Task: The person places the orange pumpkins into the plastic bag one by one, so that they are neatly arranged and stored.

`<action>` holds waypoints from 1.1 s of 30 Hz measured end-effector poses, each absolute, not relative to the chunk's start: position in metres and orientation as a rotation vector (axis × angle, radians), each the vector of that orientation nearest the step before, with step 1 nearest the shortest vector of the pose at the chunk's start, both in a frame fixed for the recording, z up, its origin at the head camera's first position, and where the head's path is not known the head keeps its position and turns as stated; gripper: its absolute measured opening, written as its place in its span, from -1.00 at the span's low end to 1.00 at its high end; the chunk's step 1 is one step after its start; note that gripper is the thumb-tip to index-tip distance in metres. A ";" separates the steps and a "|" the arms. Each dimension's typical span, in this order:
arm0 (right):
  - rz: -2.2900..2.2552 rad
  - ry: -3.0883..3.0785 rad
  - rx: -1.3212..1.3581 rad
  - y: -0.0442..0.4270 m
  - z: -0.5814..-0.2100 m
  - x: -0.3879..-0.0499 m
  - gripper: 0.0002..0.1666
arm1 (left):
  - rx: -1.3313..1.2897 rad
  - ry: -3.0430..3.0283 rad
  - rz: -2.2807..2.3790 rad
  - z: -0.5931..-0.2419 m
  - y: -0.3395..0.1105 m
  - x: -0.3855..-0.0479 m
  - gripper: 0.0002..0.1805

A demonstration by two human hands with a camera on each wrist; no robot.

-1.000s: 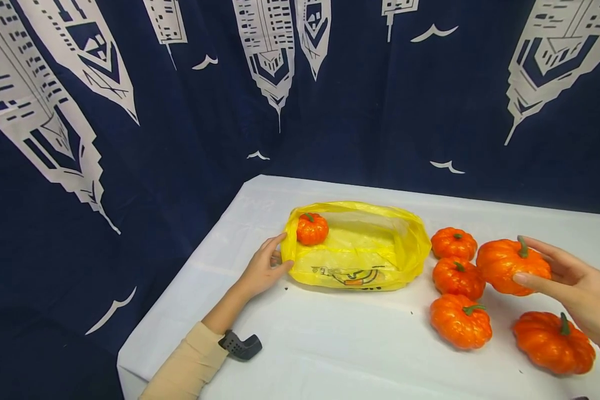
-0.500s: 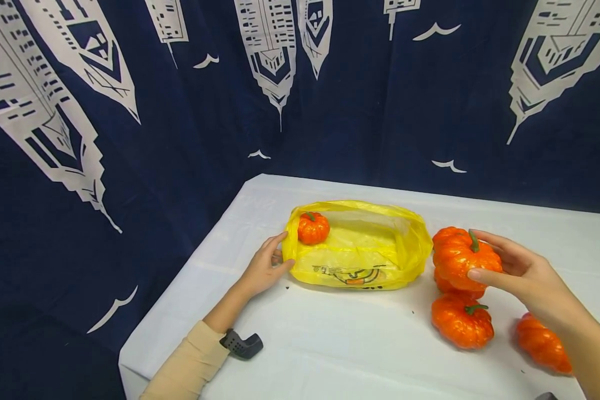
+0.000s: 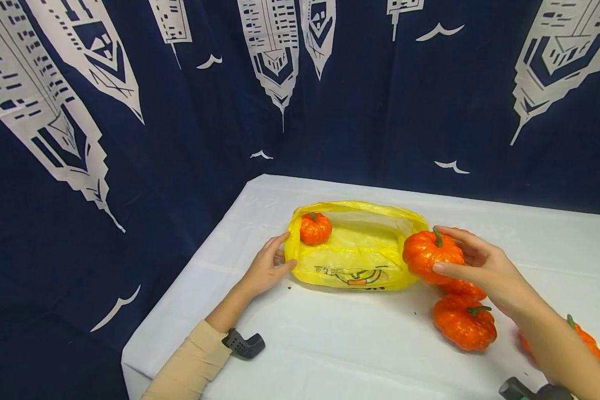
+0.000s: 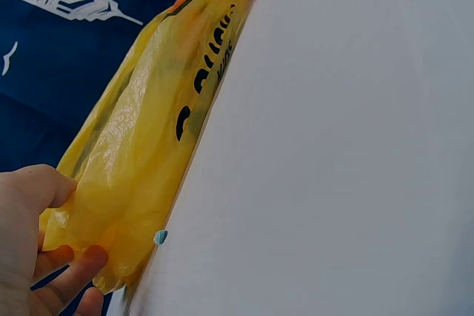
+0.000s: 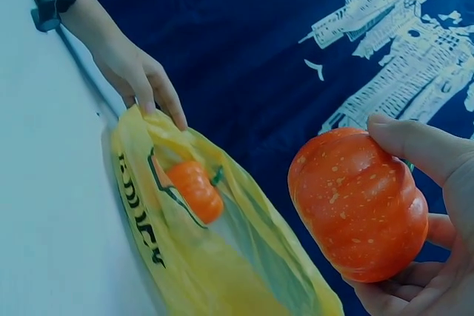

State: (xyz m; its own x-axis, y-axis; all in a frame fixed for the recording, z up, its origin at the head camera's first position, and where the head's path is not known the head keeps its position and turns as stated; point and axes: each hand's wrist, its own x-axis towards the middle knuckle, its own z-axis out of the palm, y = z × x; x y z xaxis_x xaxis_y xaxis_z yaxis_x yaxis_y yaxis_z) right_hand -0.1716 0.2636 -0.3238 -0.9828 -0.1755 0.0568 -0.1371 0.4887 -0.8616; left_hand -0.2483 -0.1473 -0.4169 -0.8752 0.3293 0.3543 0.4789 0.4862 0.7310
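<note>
A yellow plastic bag (image 3: pixel 345 265) stands on the table with its mouth spread upward. One small orange pumpkin (image 3: pixel 315 229) lies inside at its left end. My left hand (image 3: pixel 266 268) holds the bag's left end, thumb and fingers on either side, as the left wrist view (image 4: pixel 63 234) also shows. Above the bag's right rim, my right hand (image 3: pixel 485 272) grips another orange pumpkin (image 3: pixel 427 255) with a green stem, thumb on the near side. That pumpkin (image 5: pixel 359 205) fills the right hand in the right wrist view.
Right of the bag, a pumpkin (image 3: pixel 464 322) rests on the white table (image 3: pixel 340 344), with others partly hidden behind the right hand. Another pumpkin (image 3: pixel 587 341) sits farther right, mostly behind the forearm. A dark blue printed curtain (image 3: pixel 360 122) hangs behind the table.
My right hand has carried its pumpkin leftward from over the other pumpkins to the bag's right rim. The left hand and bag stay in place.
</note>
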 end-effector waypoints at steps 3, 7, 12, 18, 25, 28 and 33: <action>-1.547 2.666 -0.288 0.253 -0.322 -0.175 -0.19 | -0.698 -2.565 -1.340 -0.416 -0.147 -0.248 -0.28; -1.535 2.659 -0.306 0.238 -0.320 -0.180 -0.17 | -0.691 -2.570 -1.338 -0.415 -0.147 -0.247 -0.28; -1.559 2.600 -0.315 0.219 -0.314 -0.191 -0.11 | -0.688 -2.566 -1.331 -0.415 -0.148 -0.247 -0.28; -1.619 2.509 -0.314 0.202 -0.309 -0.206 -0.07 | -0.711 -2.558 -1.334 -0.416 -0.148 -0.248 -0.28; -1.692 2.411 -0.309 0.184 -0.307 -0.221 -0.07 | -0.713 -2.560 -1.340 -0.415 -0.147 -0.246 -0.28; -1.709 2.390 -0.302 0.175 -0.309 -0.228 -0.07 | -0.711 -2.562 -1.341 -0.414 -0.147 -0.246 -0.28; -1.670 2.406 -0.268 0.161 -0.316 -0.242 -0.01 | -0.707 -2.566 -1.344 -0.414 -0.147 -0.245 -0.28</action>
